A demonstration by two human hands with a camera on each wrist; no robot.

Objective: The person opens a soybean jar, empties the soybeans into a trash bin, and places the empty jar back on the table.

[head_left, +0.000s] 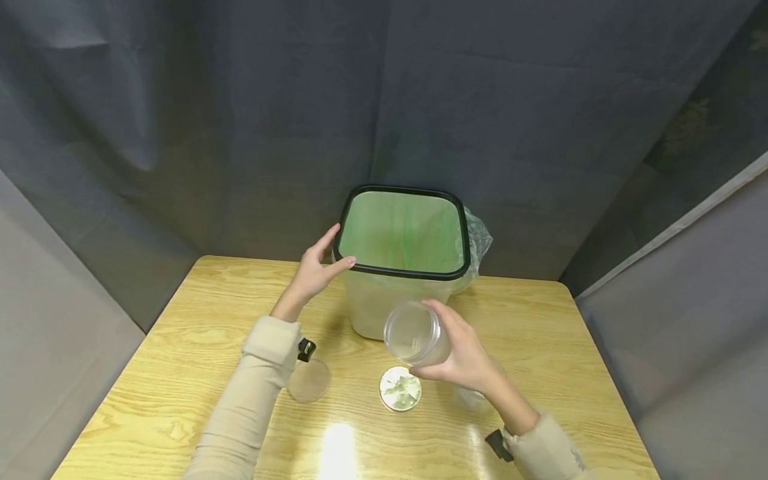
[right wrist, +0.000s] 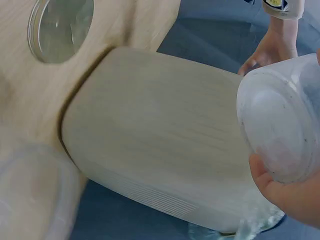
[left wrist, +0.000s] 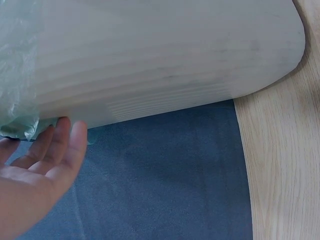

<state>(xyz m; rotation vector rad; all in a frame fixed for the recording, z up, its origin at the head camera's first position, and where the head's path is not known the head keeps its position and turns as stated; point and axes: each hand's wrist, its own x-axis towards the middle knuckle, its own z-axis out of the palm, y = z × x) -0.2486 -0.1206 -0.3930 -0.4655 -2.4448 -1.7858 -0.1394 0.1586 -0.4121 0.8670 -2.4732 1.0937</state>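
Observation:
A translucent trash bin (head_left: 396,310) with a black rim and a green liner bag (head_left: 402,230) stands upright at the table's back. At its near left corner, my left hand (head_left: 312,272) rests with the thumb on the rim and the fingers extended along the outside. In the left wrist view, the fingers (left wrist: 60,145) touch the bin's side near the bag's edge. Before the bin, my right hand (head_left: 462,353) grips a clear plastic jar (head_left: 414,331) round its side. The jar is tilted, with its mouth toward the left; the right wrist view shows its base (right wrist: 275,130).
A shallow round dish (head_left: 400,389) with pale green crumpled pieces sits on the table (head_left: 234,293) below the jar. Near my left cuff lies a translucent round disc (head_left: 309,381). Another clear container (right wrist: 35,195) is partly hidden under my right arm. A dark curtain (head_left: 300,133) hangs behind.

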